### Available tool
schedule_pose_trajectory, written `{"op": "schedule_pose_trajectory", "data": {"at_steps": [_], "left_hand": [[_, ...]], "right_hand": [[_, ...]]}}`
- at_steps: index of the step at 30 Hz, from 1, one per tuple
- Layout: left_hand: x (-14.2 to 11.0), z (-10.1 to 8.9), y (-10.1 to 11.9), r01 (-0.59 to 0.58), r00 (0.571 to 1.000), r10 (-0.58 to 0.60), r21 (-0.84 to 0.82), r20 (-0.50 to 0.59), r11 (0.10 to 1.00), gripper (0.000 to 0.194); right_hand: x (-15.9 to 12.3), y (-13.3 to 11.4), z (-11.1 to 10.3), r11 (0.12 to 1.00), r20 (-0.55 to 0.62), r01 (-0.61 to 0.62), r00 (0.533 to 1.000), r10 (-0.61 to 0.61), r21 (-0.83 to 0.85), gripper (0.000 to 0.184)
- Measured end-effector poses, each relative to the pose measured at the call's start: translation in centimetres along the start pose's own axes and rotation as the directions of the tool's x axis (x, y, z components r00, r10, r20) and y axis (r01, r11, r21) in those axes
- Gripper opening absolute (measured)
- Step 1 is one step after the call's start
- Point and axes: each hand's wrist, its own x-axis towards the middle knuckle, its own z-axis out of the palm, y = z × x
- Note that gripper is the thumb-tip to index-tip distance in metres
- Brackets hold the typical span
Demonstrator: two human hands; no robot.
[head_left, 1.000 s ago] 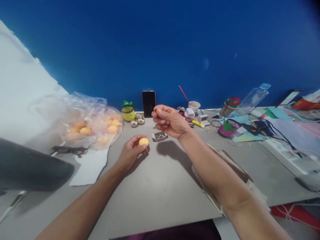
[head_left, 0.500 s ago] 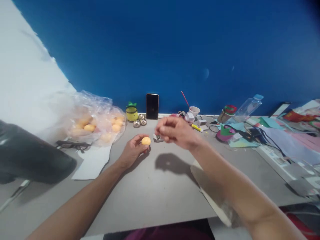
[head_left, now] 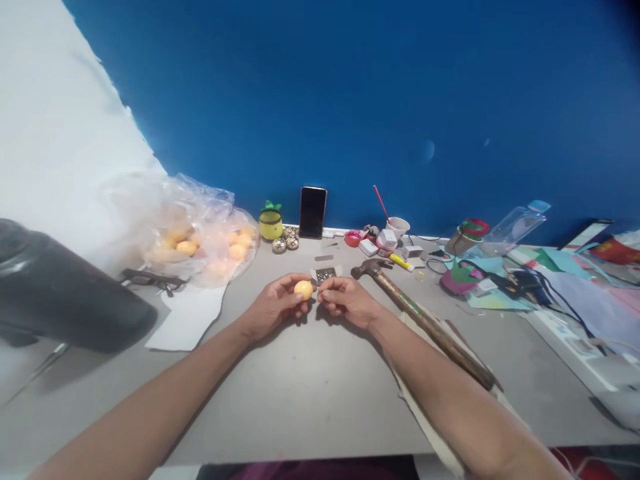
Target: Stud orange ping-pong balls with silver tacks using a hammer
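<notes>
An orange-yellow ball, like a ping-pong ball point(head_left: 303, 289), is gripped between the fingers and thumb of my left hand point(head_left: 274, 305). Close by on its right, my right hand point(head_left: 351, 301) is pinched, fingertips pointing at the ball. Whatever sits between those fingertips is too small to make out. Just behind the hands lies a small open box point(head_left: 327, 273) with shiny metal bits in it. A hammer point(head_left: 420, 316) with a worn wooden handle rests beyond my right forearm, partly over a pale cloth.
Clear plastic bags of orange balls point(head_left: 187, 248) stand at left, behind a dark cylinder point(head_left: 70, 293). Several metal-studded balls point(head_left: 292, 243) sit beside a yellow pot point(head_left: 271, 225) and an upright phone point(head_left: 313, 212). A paper cup point(head_left: 398, 227), papers and a power strip point(head_left: 580, 360) fill the right.
My right hand has come down and back from over the small box to beside the ball. My left hand keeps the ball. The view has shifted, and the hammer now shows.
</notes>
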Motion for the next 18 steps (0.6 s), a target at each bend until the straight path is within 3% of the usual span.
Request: {"op": "schedule_pose_trajectory", "data": {"at_steps": [12, 18], "left_hand": [[-0.21, -0.43, -0.43, 0.024, 1.0, -0.025, 0.108, 0.011, 0.994, 0.046], [-0.02, -0.93, -0.57, 0.034, 0.999, -0.035, 0.071, 0.003, 0.997, 0.049]], "right_hand": [[0.48, -0.65, -0.81, 0.997, 0.008, -0.017, 1.0, 0.018, -0.073, 0.04], [1.0, -0.43, -0.72, 0.996, 0.038, -0.034, 0.999, 0.038, -0.088, 0.038]]}}
